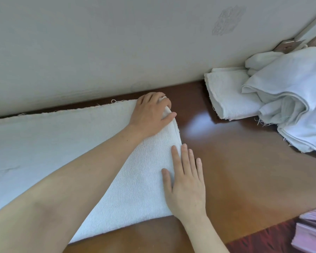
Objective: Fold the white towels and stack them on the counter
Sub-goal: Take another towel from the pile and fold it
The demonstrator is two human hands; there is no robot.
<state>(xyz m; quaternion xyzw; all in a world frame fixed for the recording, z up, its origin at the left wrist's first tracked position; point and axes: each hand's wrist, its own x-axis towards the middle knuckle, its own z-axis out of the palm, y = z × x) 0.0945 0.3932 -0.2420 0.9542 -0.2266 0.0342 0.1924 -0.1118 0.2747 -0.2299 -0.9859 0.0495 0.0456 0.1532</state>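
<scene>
A pale, plain wall [117, 42] with a faint textured patch [226, 20] runs behind the glossy reddish-brown desk [235, 161]. Light glares off its polish; dark red patterned floor [263, 240] shows below.

A white towel [44, 143] lies spread flat on the counter [235, 161], its right end folded over. Right of it sit a folded towel [228, 94] and a crumpled pile [295, 99].

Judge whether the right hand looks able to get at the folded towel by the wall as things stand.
Probably yes: the right hand lies flat and holds nothing, and only bare counter separates it from the folded towel. Actual reach cannot be confirmed.
</scene>
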